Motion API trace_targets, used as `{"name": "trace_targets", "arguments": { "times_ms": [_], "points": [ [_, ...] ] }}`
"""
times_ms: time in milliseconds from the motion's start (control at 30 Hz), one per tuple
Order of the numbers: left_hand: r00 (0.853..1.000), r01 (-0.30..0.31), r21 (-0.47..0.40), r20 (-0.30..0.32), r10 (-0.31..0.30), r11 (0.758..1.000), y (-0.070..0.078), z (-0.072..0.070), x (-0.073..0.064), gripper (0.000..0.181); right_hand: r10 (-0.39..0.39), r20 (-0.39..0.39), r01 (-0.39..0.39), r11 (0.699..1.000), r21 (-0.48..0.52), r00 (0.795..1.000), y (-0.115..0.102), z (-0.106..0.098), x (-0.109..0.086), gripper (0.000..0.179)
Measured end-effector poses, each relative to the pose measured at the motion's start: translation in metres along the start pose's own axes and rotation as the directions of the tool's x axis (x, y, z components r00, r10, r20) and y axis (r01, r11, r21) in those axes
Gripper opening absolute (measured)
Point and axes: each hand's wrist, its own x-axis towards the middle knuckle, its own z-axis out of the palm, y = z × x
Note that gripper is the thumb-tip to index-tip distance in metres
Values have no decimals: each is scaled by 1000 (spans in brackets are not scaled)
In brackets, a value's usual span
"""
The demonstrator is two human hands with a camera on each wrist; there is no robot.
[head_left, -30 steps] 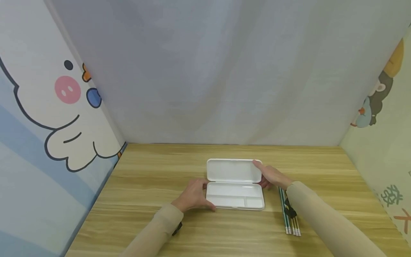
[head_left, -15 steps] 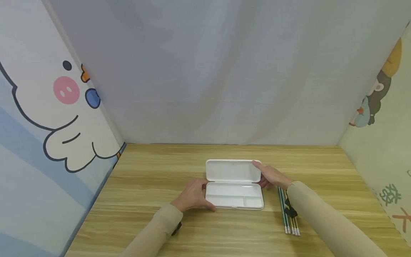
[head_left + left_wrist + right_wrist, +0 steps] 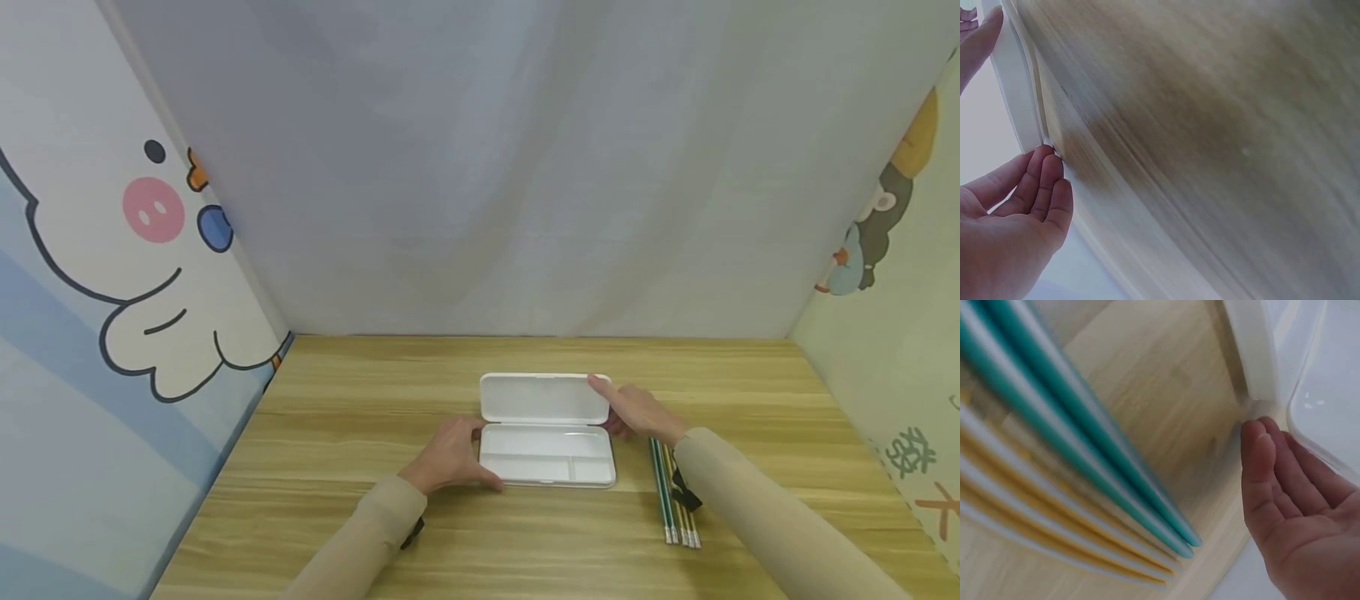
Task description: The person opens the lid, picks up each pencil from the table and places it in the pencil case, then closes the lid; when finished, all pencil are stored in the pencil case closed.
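A white pencil case (image 3: 525,468) stands unfolded on the table, its lid (image 3: 543,398) tipped back on the far side. Shallow compartments inside the base hold nothing. My left hand (image 3: 450,458) grips the base's left end, with the thumb at the near corner and the curled fingers at the far one. In the left wrist view, those fingertips (image 3: 1050,164) meet the white edge. The lid's right end is pinched by my right hand (image 3: 637,410), thumb on the inner face and the other fingers behind. Curled right fingers (image 3: 1285,481) show beside the case in the right wrist view.
Several pencils (image 3: 663,492), green and yellow with white-looking ends, lie side by side right of the case, partly under my right sleeve (image 3: 735,483). A grey curtain (image 3: 480,208) borders the table's (image 3: 360,383) far edge. Cartoon-printed panels (image 3: 150,317) stand at both sides.
My right wrist has shifted very slightly to the right. Both hands stay in place on the pencil case, and the lid remains tipped back.
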Motion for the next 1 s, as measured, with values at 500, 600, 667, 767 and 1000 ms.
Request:
{"name": "trace_targets", "arguments": {
  "times_ms": [500, 600, 667, 767, 1000],
  "points": [
    [1000, -4, -15, -2, 4, 1000, 0, 0, -1, 65, -199, -71, 179, 959, -220, 978, 13, -13, -23, 63],
    [1000, -3, -18, -5, 3, 1000, 0, 0, 0, 65, -228, -63, 207, 947, -244, 972, 14, -14, -26, 62],
    [1000, 1, -16, -4, -2, 1000, 0, -1, 0, 65, -243, -60, 221, 941, -256, 968, 15, -15, -28, 62],
    [1000, 7, -4, -1, -7, 1000, 1, -1, 0, 66, -263, -62, 239, 936, -257, 963, 18, -14, -30, 61],
    [1000, 25, 2, 13, -26, 1000, 3, -2, -1, 67, -290, -58, 264, 925, -275, 955, 21, -13, -35, 61]
  ]
}}
